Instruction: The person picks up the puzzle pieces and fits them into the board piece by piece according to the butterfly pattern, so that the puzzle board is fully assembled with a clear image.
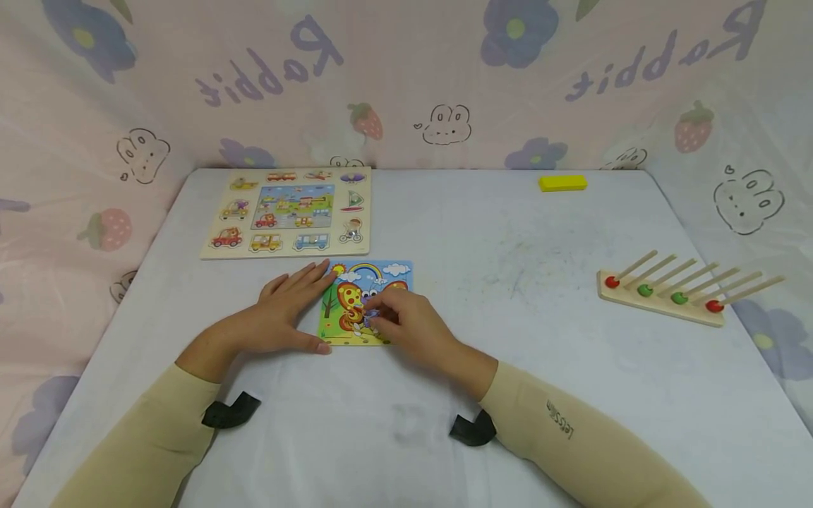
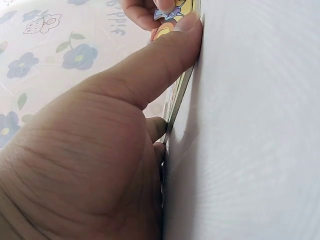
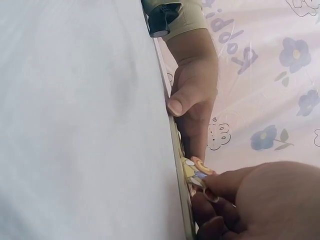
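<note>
A small butterfly jigsaw puzzle (image 1: 336, 333), with a rainbow, sun and tree, lies flat on the white table near the middle. The left hand (image 1: 286, 310) rests against its left side, fingers spread, thumb at the lower left corner and fingertips at the upper left. Over the puzzle, the right hand (image 1: 420, 330) pinches a small purplish puzzle piece (image 2: 167, 13) between thumb and fingers. In the right wrist view this piece (image 3: 199, 175) touches or sits just above the board; which one I cannot tell. The right hand covers part of the butterfly's right wing.
A wooden vehicle peg puzzle (image 1: 222, 247) lies behind the left hand. At the back right is a yellow block (image 1: 562, 183). A wooden rack with slanted pegs and red and green beads (image 1: 660, 300) stands at the right edge. Printed cloth (image 1: 406, 77) hangs behind the table.
</note>
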{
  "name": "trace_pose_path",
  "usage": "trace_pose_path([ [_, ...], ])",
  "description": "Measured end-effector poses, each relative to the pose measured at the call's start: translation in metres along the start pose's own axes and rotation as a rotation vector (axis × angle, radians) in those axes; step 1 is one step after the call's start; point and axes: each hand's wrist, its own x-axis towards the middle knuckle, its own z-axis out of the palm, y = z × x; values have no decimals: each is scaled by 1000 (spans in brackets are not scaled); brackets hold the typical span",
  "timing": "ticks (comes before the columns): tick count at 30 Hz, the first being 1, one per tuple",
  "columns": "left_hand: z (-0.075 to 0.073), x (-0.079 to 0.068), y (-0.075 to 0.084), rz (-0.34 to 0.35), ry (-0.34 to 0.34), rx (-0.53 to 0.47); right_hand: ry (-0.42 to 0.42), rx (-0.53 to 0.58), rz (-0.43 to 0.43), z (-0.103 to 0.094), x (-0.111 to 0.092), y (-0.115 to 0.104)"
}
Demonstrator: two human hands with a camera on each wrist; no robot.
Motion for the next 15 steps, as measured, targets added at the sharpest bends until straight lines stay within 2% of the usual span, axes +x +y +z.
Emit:
trace_pose_path([
  [9,1,0,-2,9,7,1,-28,-91,-20,-2,-1,-2],
  [15,1,0,-2,10,11,6,-60,-270,-97,0,-3,-6],
])
